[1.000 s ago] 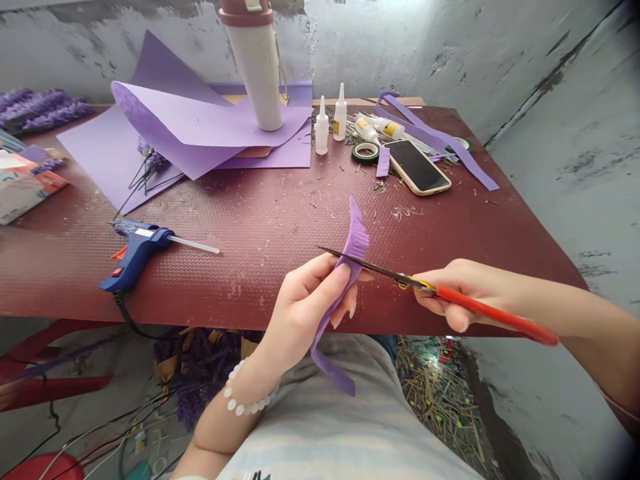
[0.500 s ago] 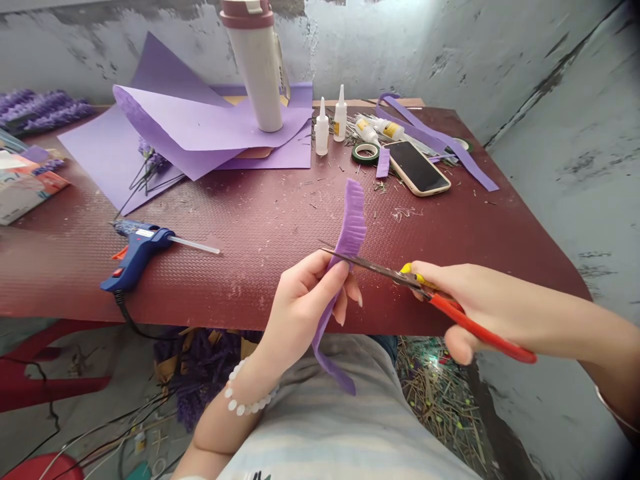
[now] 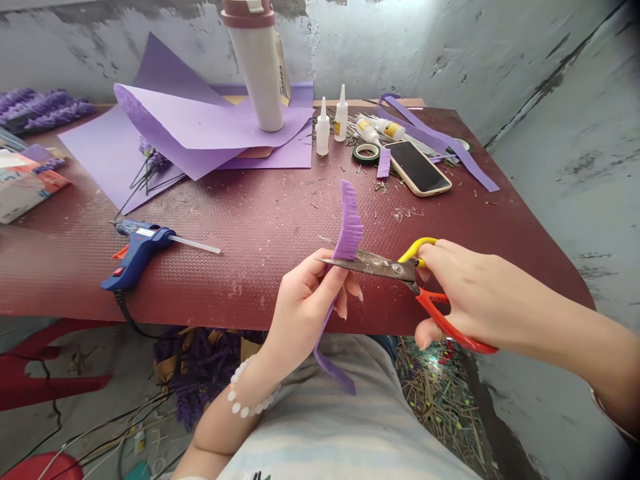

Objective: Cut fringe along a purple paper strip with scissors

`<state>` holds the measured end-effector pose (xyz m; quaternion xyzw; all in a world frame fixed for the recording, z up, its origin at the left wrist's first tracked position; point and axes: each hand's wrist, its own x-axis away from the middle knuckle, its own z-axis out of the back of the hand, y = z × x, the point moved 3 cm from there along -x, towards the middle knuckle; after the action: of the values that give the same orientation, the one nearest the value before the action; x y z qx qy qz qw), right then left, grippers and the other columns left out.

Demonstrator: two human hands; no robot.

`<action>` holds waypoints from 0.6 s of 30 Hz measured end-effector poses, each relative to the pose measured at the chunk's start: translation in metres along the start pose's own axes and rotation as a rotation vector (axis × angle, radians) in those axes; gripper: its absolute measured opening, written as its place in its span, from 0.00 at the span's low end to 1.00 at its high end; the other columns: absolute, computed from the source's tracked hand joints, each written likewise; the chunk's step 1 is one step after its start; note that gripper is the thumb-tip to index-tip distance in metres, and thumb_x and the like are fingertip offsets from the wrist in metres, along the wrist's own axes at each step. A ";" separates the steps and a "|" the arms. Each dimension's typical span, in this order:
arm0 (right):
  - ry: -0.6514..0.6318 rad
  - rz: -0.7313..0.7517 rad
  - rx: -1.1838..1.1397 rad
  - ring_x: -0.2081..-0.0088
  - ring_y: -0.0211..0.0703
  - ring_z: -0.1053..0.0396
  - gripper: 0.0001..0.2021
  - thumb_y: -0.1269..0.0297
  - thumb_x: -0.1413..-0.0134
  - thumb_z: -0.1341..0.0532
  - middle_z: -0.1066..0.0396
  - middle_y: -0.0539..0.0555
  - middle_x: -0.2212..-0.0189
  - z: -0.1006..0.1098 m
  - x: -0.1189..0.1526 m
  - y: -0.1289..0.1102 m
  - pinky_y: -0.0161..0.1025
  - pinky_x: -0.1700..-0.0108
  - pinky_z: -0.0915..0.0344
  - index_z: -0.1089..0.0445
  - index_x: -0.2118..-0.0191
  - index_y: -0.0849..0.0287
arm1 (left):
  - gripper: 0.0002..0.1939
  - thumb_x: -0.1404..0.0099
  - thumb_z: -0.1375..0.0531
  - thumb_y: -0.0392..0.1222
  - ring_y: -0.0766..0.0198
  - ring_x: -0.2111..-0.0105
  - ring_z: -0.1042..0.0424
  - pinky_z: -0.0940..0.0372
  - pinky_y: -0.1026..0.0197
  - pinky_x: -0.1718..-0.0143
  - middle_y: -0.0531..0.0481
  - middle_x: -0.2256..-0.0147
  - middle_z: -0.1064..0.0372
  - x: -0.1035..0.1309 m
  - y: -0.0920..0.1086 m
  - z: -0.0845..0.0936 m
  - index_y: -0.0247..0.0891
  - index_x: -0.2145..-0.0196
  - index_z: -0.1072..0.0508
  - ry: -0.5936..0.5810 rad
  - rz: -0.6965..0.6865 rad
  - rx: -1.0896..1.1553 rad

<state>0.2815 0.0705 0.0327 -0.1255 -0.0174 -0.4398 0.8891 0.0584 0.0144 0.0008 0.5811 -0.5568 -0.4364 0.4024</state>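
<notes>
A purple strip [image 3: 349,223] with a fringed right edge rises from between the thumb and fingers of my left hand [image 3: 313,297]; its lower end hangs over my lap. My right hand [image 3: 463,287] grips scissors [image 3: 383,265] with one yellow and one red handle. The scissor blades cross the strip just above my left thumb, and their tips point left. How far apart the blades are at the strip is hard to tell.
A blue glue gun [image 3: 140,253] lies on the dark red table [image 3: 250,287] at left. Behind are purple sheets [image 3: 210,127], a white tumbler [image 3: 260,80], small bottles [image 3: 323,133], green tape [image 3: 367,154], a phone [image 3: 419,168] and purple strips [image 3: 470,163].
The scissor handles have turned and moved slightly left with my right hand, showing more of the yellow loop. The upper part of the strip has shifted slightly left.
</notes>
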 end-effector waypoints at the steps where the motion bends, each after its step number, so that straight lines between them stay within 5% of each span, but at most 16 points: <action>1: 0.003 0.001 0.007 0.71 0.53 0.28 0.31 0.26 0.47 0.40 0.29 0.56 0.64 0.000 0.000 0.000 0.44 0.72 0.39 0.39 0.62 0.53 | 0.11 0.24 0.38 0.41 0.76 0.80 0.32 0.38 0.72 0.76 0.56 0.73 0.25 0.000 0.000 -0.001 0.36 0.66 0.26 0.000 -0.001 -0.020; 7: 0.016 -0.005 0.016 0.69 0.55 0.27 0.32 0.25 0.48 0.42 0.28 0.57 0.62 0.000 -0.001 0.000 0.44 0.72 0.39 0.37 0.62 0.53 | 0.11 0.23 0.39 0.41 0.76 0.80 0.33 0.38 0.72 0.76 0.56 0.73 0.26 0.000 0.000 -0.001 0.36 0.66 0.27 -0.004 -0.020 -0.078; 18: -0.057 -0.020 -0.090 0.74 0.50 0.29 0.27 0.37 0.53 0.30 0.28 0.49 0.68 0.000 -0.001 -0.004 0.42 0.74 0.40 0.36 0.61 0.51 | 0.11 0.23 0.40 0.40 0.76 0.80 0.35 0.40 0.70 0.76 0.56 0.73 0.27 0.000 0.000 -0.001 0.37 0.66 0.27 -0.009 -0.037 -0.074</action>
<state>0.2781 0.0689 0.0330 -0.1779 -0.0240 -0.4450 0.8773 0.0593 0.0141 0.0012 0.5741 -0.5310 -0.4668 0.4130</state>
